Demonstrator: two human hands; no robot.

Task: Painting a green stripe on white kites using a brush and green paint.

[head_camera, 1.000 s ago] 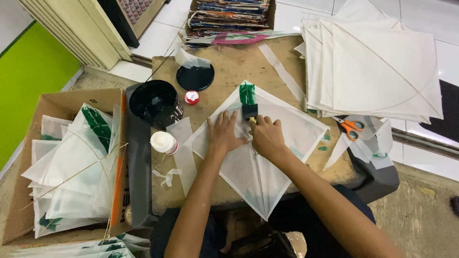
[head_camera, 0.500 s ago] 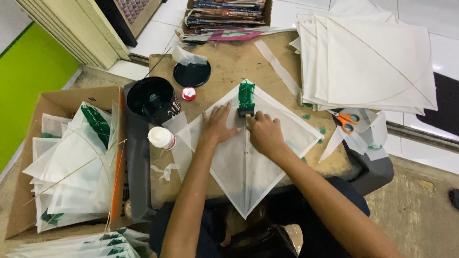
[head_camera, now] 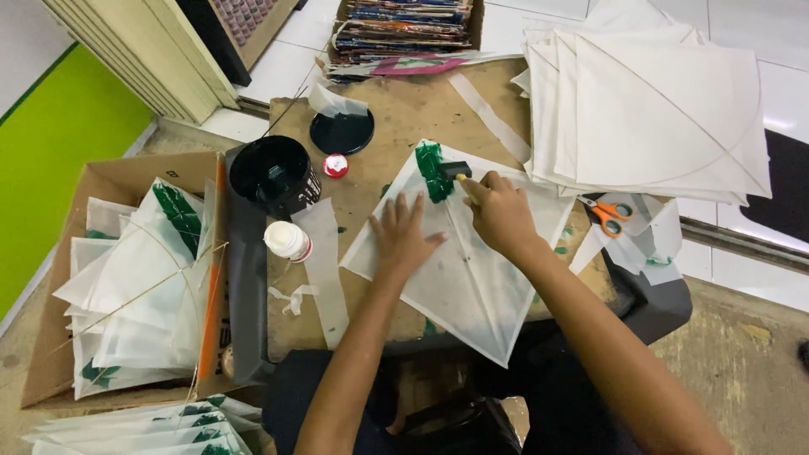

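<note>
Under both hands lies a white diamond-shaped paper kite (head_camera: 459, 270), flat on the brown paper-covered counter (head_camera: 396, 118) with one corner pointing away from the person. The left hand (head_camera: 403, 236) is spread wide, palm down, pinning the paper near its middle. The right hand (head_camera: 499, 215) is closed around a small black-headed brush or dauber (head_camera: 457, 170), whose tip sits on a green painted patch (head_camera: 432, 171) at the kite's far corner, just beyond the left hand's fingertips.

The step in hand looks like colouring that top corner green. The patch seems only partly filled, so the next stroke probably calls for steady pressure from the left hand, so the thin paper does not shift, and short, controlled passes that stay inside the corner.

Left of the left hand stand a black round tub (head_camera: 274, 173), a black lid (head_camera: 341, 132), a small red cap (head_camera: 335, 166) and a white bottle (head_camera: 286, 240). Right of the right hand lie orange-handled scissors (head_camera: 608, 212) and a stack of blank white kites (head_camera: 657, 109). Further left, an open cardboard box (head_camera: 118, 181) holds kites already marked green.
</note>
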